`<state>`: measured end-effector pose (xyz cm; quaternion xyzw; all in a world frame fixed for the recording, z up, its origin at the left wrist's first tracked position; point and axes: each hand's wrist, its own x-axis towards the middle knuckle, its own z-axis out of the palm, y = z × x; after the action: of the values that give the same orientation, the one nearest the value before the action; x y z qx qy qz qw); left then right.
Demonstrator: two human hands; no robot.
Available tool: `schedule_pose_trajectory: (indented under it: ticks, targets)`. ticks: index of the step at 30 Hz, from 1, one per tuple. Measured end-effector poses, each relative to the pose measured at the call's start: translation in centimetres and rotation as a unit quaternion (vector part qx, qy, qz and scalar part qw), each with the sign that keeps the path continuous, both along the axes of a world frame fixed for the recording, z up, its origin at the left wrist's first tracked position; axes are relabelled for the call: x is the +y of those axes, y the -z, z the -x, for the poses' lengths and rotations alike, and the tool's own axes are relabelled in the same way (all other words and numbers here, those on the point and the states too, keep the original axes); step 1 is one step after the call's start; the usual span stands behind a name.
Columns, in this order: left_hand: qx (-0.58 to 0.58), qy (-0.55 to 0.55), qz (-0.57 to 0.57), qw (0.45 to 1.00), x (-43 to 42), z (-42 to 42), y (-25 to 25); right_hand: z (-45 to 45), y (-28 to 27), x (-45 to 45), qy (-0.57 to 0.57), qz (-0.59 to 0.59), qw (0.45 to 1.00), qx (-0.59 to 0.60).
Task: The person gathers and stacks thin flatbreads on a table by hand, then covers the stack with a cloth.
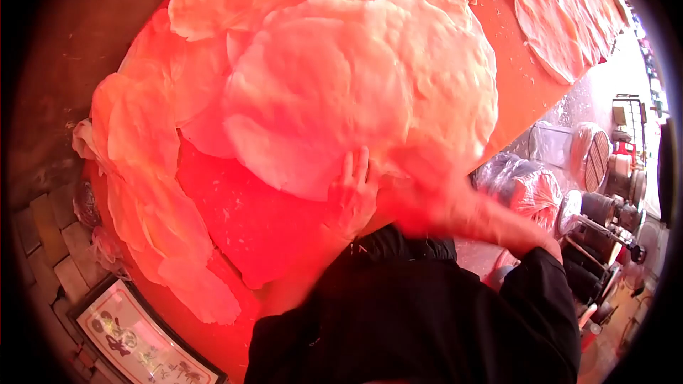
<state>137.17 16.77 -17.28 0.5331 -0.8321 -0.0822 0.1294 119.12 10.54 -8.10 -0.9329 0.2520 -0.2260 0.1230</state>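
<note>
A large, thin round sheet that looks like flatbread or rolled dough [320, 92] lies on top of other such sheets in the middle of the view. My left hand [352, 195] rests at its near edge, with fingers stretched out flat on the surface. Just to the right, my right hand [427, 185] is smeared by motion over the near edge of a neighbouring sheet [452, 78]. Its fingers cannot be made out, nor whether it holds anything. Red-orange light colours the sheets and both hands.
More thin sheets [153, 192] overlap along the left side of the red table [249, 235], and others [562, 21] lie at the far right. Plastic-covered items [526, 188] and metal equipment [612, 220] stand to the right. A framed picture [142, 338] is at the lower left.
</note>
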Motion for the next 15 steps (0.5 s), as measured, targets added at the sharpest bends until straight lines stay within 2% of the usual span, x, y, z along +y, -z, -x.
schedule_pose_trajectory:
  ticks: [1, 3, 5, 6, 7, 9, 11, 12, 13, 14, 15]
  targets:
    - [0.001, 0.000, 0.000, 1.000, 0.7, 0.2, 0.3, 0.3, 0.8, -2.6, 0.053, 0.006, 0.998, 0.022]
    - [0.004, -0.028, -0.057, 0.998, 1.9, 0.1, 1.9, -0.4, 1.2, -7.4, 0.254, 0.026, 0.966, 0.044]
    - [0.026, -0.028, -0.051, 0.998, 2.2, -0.4, 1.7, 0.1, 6.6, -10.7, 0.258, 0.042, 0.962, 0.075]
    - [0.041, -0.024, -0.084, 0.995, 1.8, -0.5, 0.6, 0.8, 9.2, -11.3, 0.266, 0.060, 0.956, 0.107]
    - [0.056, -0.024, -0.114, 0.992, 1.4, -0.7, 0.0, 1.1, 10.5, -11.0, 0.261, 0.065, 0.957, 0.108]
    - [0.099, -0.025, -0.103, 0.989, 1.2, -2.0, -0.1, 0.8, 11.7, -11.3, 0.285, 0.053, 0.943, 0.162]
    - [0.141, -0.023, -0.096, 0.985, 0.4, -3.7, -0.7, 0.4, 8.1, -13.7, 0.239, -0.101, 0.946, 0.192]
    - [0.203, -0.086, -0.099, 0.970, -0.3, -4.9, -1.4, -0.9, 4.6, -14.9, 0.248, -0.103, 0.945, 0.186]
    - [0.266, -0.147, -0.100, 0.947, -1.1, -6.3, -1.6, -2.1, 4.3, -17.0, 0.226, 0.040, 0.972, 0.041]
    - [0.269, -0.152, -0.097, 0.946, -1.7, -8.1, -1.0, -3.4, 3.4, -19.2, 0.225, 0.040, 0.973, 0.035]
    - [0.310, -0.207, -0.062, 0.926, -2.6, -10.4, 0.2, -4.9, 2.7, -21.5, 0.224, 0.039, 0.973, 0.029]
